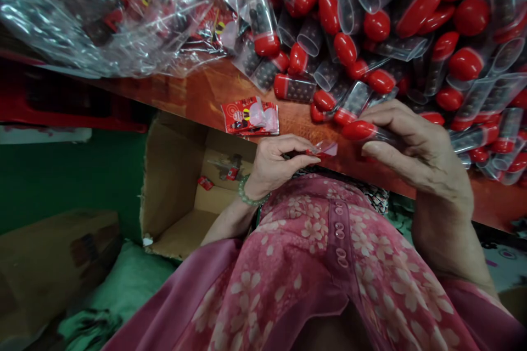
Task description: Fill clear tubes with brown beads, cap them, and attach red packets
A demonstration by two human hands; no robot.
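Observation:
My left hand (278,162) is closed in a pinch on a small printed packet (327,149), its pink and clear end showing past the fingertips. Between the thumb and fingers of my right hand (420,153) is a clear tube with a red rounded cap (360,130), the cap pointing left towards the packet; the two are apart. Just beyond my left hand lies a small stack of red and pink printed packets (249,116) on the table. A large pile of similar red-capped tubes (296,88), with dark beads inside, spreads behind my right hand.
A big crinkled clear plastic bag (164,38) with more printed packets lies at the upper left of the orange-red table (185,90). Below the table edge stands an open cardboard box (171,175) with a few red packets in it. Another carton (53,269) is at lower left.

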